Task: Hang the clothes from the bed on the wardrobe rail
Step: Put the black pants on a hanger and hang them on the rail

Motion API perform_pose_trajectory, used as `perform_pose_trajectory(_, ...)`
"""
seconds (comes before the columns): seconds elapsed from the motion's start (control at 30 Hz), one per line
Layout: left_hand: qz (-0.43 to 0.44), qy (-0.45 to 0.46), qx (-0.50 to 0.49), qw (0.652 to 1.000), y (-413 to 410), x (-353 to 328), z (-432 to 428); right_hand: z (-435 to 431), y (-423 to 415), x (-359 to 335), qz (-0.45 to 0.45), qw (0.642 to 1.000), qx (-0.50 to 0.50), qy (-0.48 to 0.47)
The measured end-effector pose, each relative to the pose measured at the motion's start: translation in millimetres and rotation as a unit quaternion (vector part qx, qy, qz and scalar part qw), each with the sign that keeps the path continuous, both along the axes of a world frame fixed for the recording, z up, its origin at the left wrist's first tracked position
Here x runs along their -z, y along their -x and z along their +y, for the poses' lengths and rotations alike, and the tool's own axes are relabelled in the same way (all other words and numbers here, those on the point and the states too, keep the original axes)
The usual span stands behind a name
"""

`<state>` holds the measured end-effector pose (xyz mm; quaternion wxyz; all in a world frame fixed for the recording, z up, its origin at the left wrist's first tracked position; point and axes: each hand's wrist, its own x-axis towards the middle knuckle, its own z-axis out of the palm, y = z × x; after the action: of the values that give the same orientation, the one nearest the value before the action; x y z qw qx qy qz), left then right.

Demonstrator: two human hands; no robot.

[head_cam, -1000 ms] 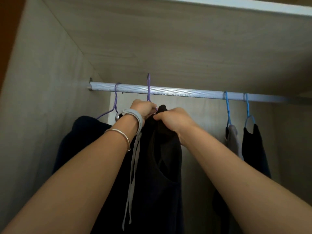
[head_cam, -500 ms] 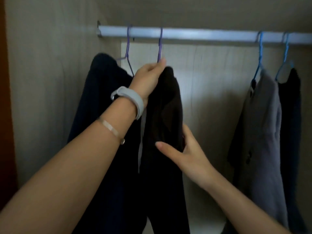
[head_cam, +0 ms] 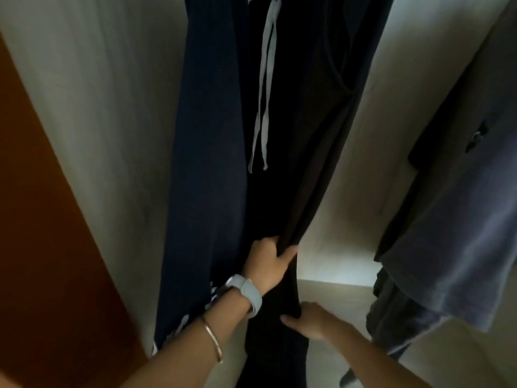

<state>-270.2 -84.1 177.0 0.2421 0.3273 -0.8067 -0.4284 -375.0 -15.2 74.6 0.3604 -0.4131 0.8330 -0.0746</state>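
Observation:
A long black garment (head_cam: 310, 113) with a white drawstring (head_cam: 264, 88) hangs in the middle of the wardrobe. My left hand (head_cam: 268, 261) grips its lower edge, fingers curled into the cloth. Lower down, my right hand (head_cam: 310, 322) holds the hem between thumb and fingers. A dark navy garment (head_cam: 207, 163) hangs just left of it. The rail and the hangers are out of view above.
A grey shirt (head_cam: 458, 219) hangs at the right, with darker clothes below it. The wardrobe's pale left wall (head_cam: 112, 135) and a brown door (head_cam: 42, 247) stand at the left. A pale shelf (head_cam: 335, 292) lies behind my hands.
The view has dropped from the rail to the lower part of the clothes. Both hands came down from the hanger top and now hold the black garment's lower edge.

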Motion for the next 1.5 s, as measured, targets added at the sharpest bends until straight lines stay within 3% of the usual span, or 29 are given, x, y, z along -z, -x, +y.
perform_pose_trajectory(0.17,0.096,-0.003,-0.036,0.995,8.1,-24.4,-24.3,-40.3,32.4,-17.6,0.018,0.983,0.129,0.133)
perform_pose_trajectory(0.3,0.137,-0.003,-0.019,0.99,12.7,-44.5,-27.7,-60.8,27.7,-23.2,-0.113,0.901,0.285,0.306)
perform_pose_trajectory(0.33,0.133,0.002,-0.01,0.991,11.9,-44.5,-26.3,-57.8,22.5,-25.3,-0.112,0.895,0.293,0.317)
perform_pose_trajectory(0.57,0.055,-0.008,0.011,0.998,1.5,-2.1,-19.5,-15.1,23.2,13.3,-0.029,0.94,0.236,0.244)
perform_pose_trajectory(0.7,0.005,-0.017,0.021,1.0,-3.3,9.5,-10.2,6.0,22.6,19.9,-0.041,0.981,0.117,0.149)
perform_pose_trajectory(0.83,0.021,-0.022,0.031,0.999,-11.5,-15.0,-2.2,11.0,37.8,-24.6,-0.001,0.978,0.089,0.189)
perform_pose_trajectory(0.97,0.084,0.007,0.033,0.996,-23.2,-69.2,10.8,11.8,39.6,-109.5,-0.064,0.918,0.136,0.368)
perform_pose_trajectory(1.13,0.232,0.068,0.013,0.97,-48.1,-156.3,27.4,17.2,12.1,-243.3,-0.145,0.772,0.125,0.606)
perform_pose_trajectory(1.23,0.329,0.175,-0.055,0.926,-63.7,-213.1,32.2,28.7,-6.9,-319.3,-0.141,0.704,0.094,0.689)
perform_pose_trajectory(1.37,0.291,0.364,-0.183,0.866,-83.7,-286.9,21.3,38.5,-19.1,-394.5,-0.052,0.702,0.055,0.709)
perform_pose_trajectory(1.43,0.221,0.429,-0.247,0.841,-87.3,-321.8,11.5,36.4,-22.6,-424.3,-0.018,0.719,0.057,0.693)
perform_pose_trajectory(1.5,0.124,0.437,-0.287,0.844,-83.3,-350.6,0.9,29.9,-27.8,-447.2,-0.021,0.742,0.053,0.668)
